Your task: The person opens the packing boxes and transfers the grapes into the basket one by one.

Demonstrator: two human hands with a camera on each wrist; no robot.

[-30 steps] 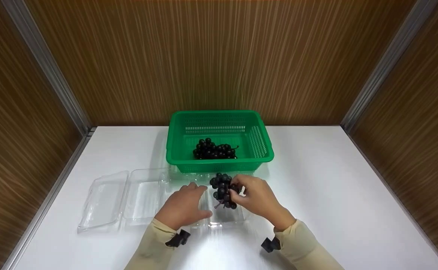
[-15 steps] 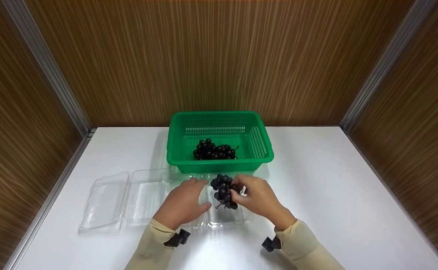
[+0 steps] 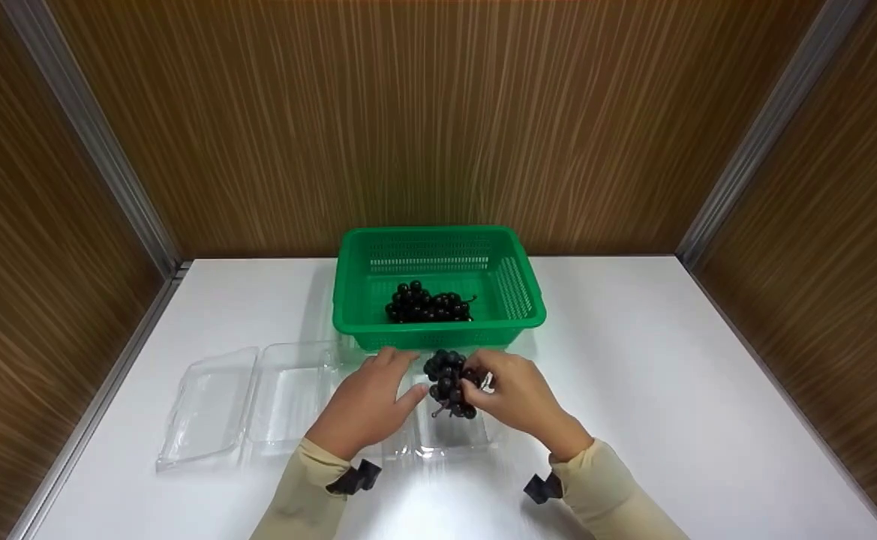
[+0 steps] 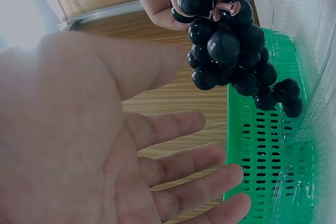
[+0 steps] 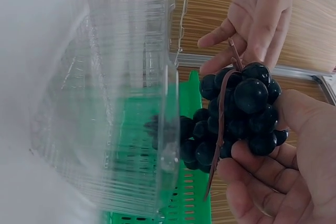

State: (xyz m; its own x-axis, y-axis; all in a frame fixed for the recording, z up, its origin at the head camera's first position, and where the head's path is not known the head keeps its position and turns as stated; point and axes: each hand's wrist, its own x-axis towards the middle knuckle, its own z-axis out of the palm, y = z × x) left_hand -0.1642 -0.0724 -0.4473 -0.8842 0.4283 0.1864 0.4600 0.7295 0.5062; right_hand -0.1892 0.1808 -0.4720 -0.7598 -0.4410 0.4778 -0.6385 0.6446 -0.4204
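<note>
A bunch of dark grapes with a brownish stem hangs over a clear plastic clamshell box. My right hand grips the bunch from its right side, thumb and fingers curled around some grapes. On the left, my left hand has its fingers extended and its thumb tip close to the bunch. The left wrist view shows the left palm bare, fingers spread, beside the grapes. In the right wrist view the stem runs down across the front of the bunch.
A green basket with more dark grapes in it stands behind the hands. Another clear box with its lid folded out lies at left on the white table. Wood-patterned walls enclose the table.
The left hand has shifted slightly away from me, and its thumb has risen toward the grapes. The right hand and its bunch have barely moved.
</note>
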